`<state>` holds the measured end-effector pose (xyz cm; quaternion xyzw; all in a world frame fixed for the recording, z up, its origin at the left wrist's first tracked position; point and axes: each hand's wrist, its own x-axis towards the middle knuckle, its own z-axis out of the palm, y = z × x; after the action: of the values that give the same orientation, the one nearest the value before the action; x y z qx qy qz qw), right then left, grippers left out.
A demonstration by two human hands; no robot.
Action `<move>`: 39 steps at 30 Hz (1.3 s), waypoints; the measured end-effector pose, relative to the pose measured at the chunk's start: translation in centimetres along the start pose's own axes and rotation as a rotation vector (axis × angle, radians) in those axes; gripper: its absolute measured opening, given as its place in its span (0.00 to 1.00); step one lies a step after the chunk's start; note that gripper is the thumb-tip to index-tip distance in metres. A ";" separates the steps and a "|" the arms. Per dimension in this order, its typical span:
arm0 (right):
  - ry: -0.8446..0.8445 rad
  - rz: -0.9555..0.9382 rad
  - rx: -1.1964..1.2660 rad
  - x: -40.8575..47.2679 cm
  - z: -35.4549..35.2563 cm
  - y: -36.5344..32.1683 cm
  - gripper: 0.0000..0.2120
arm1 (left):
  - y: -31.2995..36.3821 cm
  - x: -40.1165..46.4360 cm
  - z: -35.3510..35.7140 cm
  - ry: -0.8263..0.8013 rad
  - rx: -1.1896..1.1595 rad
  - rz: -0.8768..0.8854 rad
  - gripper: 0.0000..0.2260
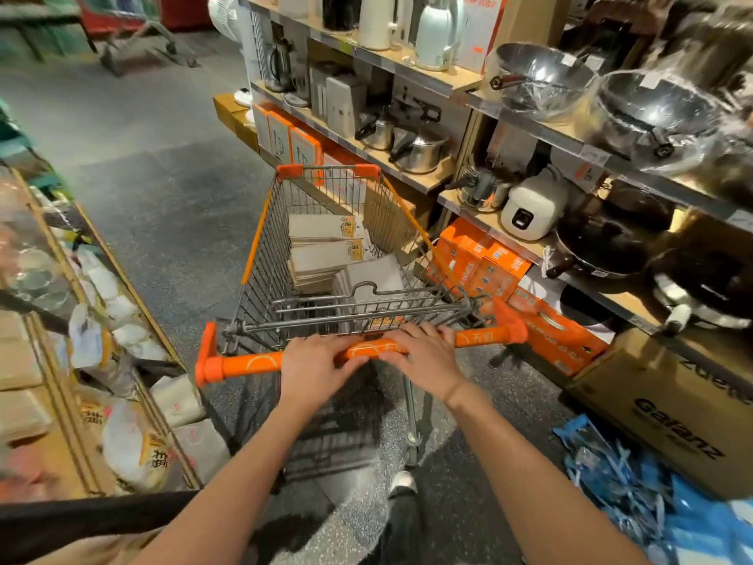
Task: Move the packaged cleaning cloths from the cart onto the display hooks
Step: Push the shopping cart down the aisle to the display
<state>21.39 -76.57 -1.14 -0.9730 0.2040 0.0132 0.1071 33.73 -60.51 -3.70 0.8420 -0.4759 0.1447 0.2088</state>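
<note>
Grey speckled shop floor [163,205]; wooden cookware shelving [448,85] right of hands. Left hand [315,371] and right hand [423,354] grasp orange cart handle [244,365]. Flat beige packaged cloths [326,242] stacked in wire cart [260,254] basket, ahead of both hands.

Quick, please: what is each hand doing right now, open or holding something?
Left hand: grips the orange cart handle.
Right hand: rests on the same handle, fingers curled over it.

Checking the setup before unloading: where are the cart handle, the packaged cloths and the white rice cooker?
cart handle [240,367], head view, bare orange bar left of the hands.
packaged cloths [322,228], head view, top pack's face.
white rice cooker [533,203], head view, its front.
</note>
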 end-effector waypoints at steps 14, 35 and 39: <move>-0.025 -0.115 0.004 15.5 -2.4 5.7 0.34 | -3.5 12.5 6.0 0.002 0.034 -0.160 0.22; -0.097 -0.305 -0.114 40.4 -5.0 10.0 0.22 | -12.2 30.5 12.4 -0.032 0.183 -0.361 0.26; -0.091 -0.323 -0.140 45.9 -5.1 9.6 0.22 | -15.9 34.0 14.1 0.041 0.176 -0.325 0.26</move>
<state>59.47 -104.33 -1.31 -0.9966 0.0388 0.0542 0.0490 65.25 -85.34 -4.37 0.9198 -0.3146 0.1671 0.1645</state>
